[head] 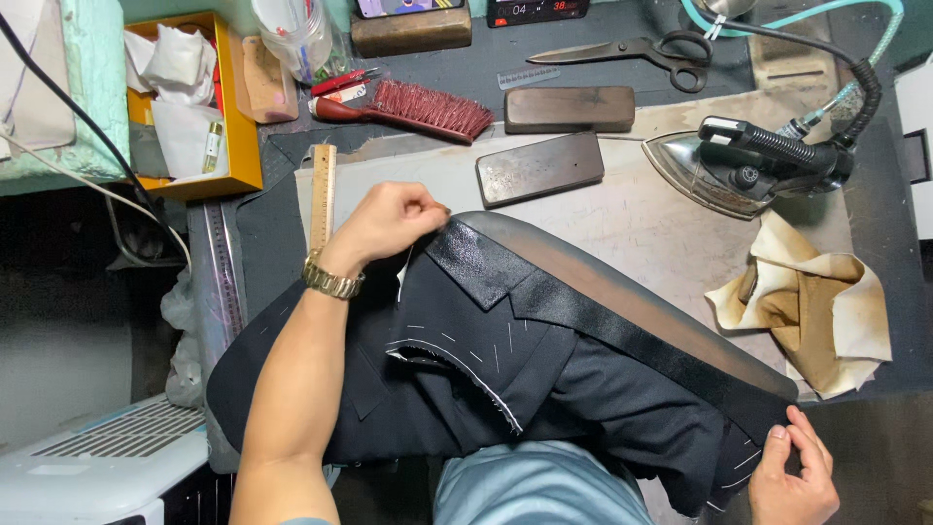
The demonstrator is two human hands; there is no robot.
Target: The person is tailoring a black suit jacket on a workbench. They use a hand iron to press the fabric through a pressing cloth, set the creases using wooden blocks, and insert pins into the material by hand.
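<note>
We are gripping a black jacket (544, 389) spread across the worktable (641, 209) and partly over our lap. Our left hand (394, 222), clenched, is pinching the shiny collar end near a wooden ruler (323, 194). Our right hand (792, 472) is grasping the lapel's lower edge at the jacket's other end. An iron (753, 160) is resting beyond the jacket, with a crumpled cloth (812, 316) just beside it, and a red brush (413, 107), two dark blocks (554, 141) and scissors (632, 51) are lying farther back.
</note>
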